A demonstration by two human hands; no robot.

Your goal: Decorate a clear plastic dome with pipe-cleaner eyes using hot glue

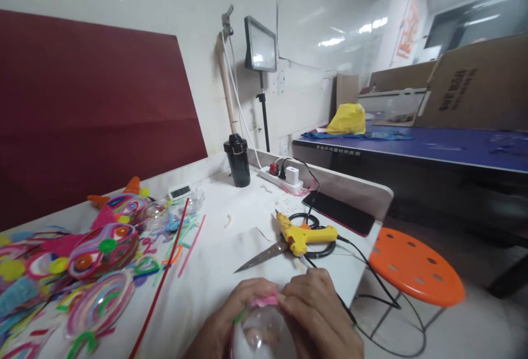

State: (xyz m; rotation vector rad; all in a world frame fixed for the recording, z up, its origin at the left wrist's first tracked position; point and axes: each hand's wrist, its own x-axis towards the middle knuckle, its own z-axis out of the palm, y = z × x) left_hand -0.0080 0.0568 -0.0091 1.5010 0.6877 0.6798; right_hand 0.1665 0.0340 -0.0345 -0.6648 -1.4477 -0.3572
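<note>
A clear, rounded plastic shell (pixel 264 337) is sitting at the bottom centre of the view, held close to the person. Its top edge is carrying a soft pink strip (pixel 265 299), and a sliver of green is showing at its ten o'clock. The left hand (pixel 237 304) is wrapping its curled fingers around the left side, tips meeting the strip; the right hand (pixel 317 315) is bending closely bunched fingers over the right side, pinching at the strip.

The work is apparently at an early stage: the visible front is showing bare, with most of the covering seemingly left to do.

Out from the shell, long steel scissor blades (pixel 262 255) are pointing leftward at twelve o'clock, and a yellow glue gun (pixel 305 235) is lying over the scissors at one. A thin red stick (pixel 159 282) and brightly striped, fish-like pieces (pixel 105 243), looking nearly complete, are lying towards ten.

On the white table (pixel 218 249), a black lidded cup (pixel 237 166) is standing near twelve. Beyond, a round orange stool (pixel 416 265) is standing at two, and a maroon panel (pixel 94 117) is leaning between ten and eleven.
</note>
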